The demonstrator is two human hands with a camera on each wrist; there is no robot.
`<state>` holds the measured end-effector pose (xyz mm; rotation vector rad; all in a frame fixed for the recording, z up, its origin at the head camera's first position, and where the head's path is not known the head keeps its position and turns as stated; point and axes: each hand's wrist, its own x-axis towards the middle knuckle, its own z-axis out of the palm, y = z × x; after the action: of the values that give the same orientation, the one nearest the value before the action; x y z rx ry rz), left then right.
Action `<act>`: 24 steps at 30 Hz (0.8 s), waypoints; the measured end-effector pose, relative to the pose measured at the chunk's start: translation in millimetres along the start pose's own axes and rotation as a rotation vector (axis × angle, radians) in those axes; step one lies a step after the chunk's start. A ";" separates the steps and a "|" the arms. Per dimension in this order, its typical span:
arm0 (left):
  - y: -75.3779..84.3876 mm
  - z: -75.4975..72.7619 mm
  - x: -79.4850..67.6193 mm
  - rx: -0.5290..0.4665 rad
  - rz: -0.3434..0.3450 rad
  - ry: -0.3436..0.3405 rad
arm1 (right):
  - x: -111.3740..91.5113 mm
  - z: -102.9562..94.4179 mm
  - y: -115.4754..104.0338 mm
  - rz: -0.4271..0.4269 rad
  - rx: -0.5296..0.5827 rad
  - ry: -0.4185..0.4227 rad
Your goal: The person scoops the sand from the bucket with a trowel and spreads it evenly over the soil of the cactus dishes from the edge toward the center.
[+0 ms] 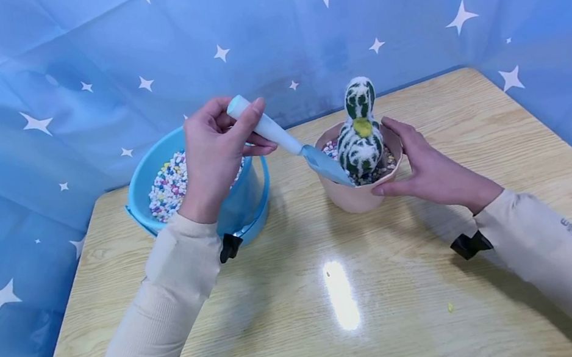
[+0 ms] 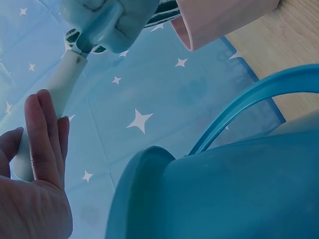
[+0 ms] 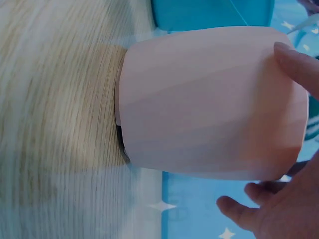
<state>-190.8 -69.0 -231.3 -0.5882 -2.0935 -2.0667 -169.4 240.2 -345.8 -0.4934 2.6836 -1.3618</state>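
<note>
My left hand [image 1: 212,152] pinches the pale handle of a small light-blue trowel [image 1: 279,134] between thumb and fingers. Its blade slants down to the inner rim of a pink flower pot [image 1: 351,198]. In the pot stands a green-and-white plush-looking cactus [image 1: 361,152] with a yellow flower, ringed by coloured pebbles. My right hand [image 1: 432,172] holds the pot at its right side, thumb at the front of the rim and fingers behind. From the right wrist, the pot [image 3: 209,104] shows that thumb pressed on its wall. Part of the left fingers is hidden behind the handle.
Left of the pot stands a blue bucket [image 1: 243,206] holding multicoloured pebbles [image 1: 167,187], its handle hanging down in front. Both containers are on a wood-grain table [image 1: 288,338]. A blue star-patterned curtain [image 1: 264,33] hangs behind and along the sides.
</note>
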 end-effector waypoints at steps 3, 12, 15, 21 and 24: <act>0.1 -1.1 -0.4 0.001 0.007 0.006 | 1.1 -0.3 0.1 -0.011 -0.003 -0.005; 0.8 -7.9 -3.8 -0.019 0.015 0.035 | 2.7 0.3 -0.3 -0.005 -0.011 0.004; 1.2 -13.7 -5.9 -0.035 0.013 0.058 | 3.3 0.5 -0.4 0.007 -0.008 -0.003; 9.9 -37.1 -9.7 -0.093 0.063 0.143 | 2.1 -0.6 -0.1 0.030 -0.016 0.006; 19.0 -56.4 -12.3 -0.145 0.109 0.229 | 1.9 -3.8 2.1 0.038 0.012 -0.019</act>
<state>-182.1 -127.0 -215.6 -0.4485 -1.7603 -2.1244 -172.5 243.6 -345.1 -0.4490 2.6545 -1.3550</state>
